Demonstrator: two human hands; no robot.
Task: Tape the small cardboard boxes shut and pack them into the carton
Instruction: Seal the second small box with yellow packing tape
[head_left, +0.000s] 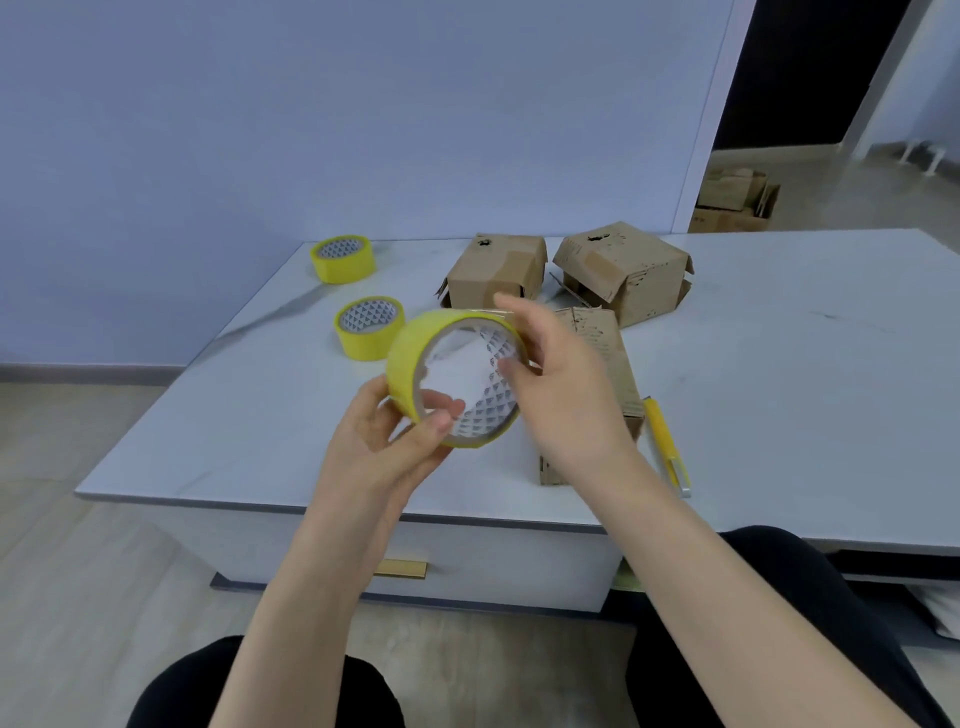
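Your left hand holds a yellow tape roll above the near part of the white table. The left fingers are closed on the roll's lower edge, with the thumb inside the core and the other fingers on the outer band. The roll is tilted so that its open core faces you; the core carries a white and grey triangle pattern.

Your right hand is at the roll's right side. Its fingers are narrow, pinching at the top and right rim of the roll. Whether they grip a loose tape end cannot be told, as the hand is blurred.

Three small cardboard boxes stand on the table. The nearest box lies directly behind your right hand and is partly hidden by it. The middle box stands farther back, with side flaps open. The right-hand box stands just beside the middle box, turned at an angle, also with flaps loose. Both rear boxes show brown tape patches and torn dark marks on top.

Two further yellow tape rolls lie flat on the table at the left: one near the held roll, one at the far edge.

A yellow utility knife lies on the table just to the right of the nearest box.

A carton holding cardboard stands on the floor beyond the table, well apart from the boxes.
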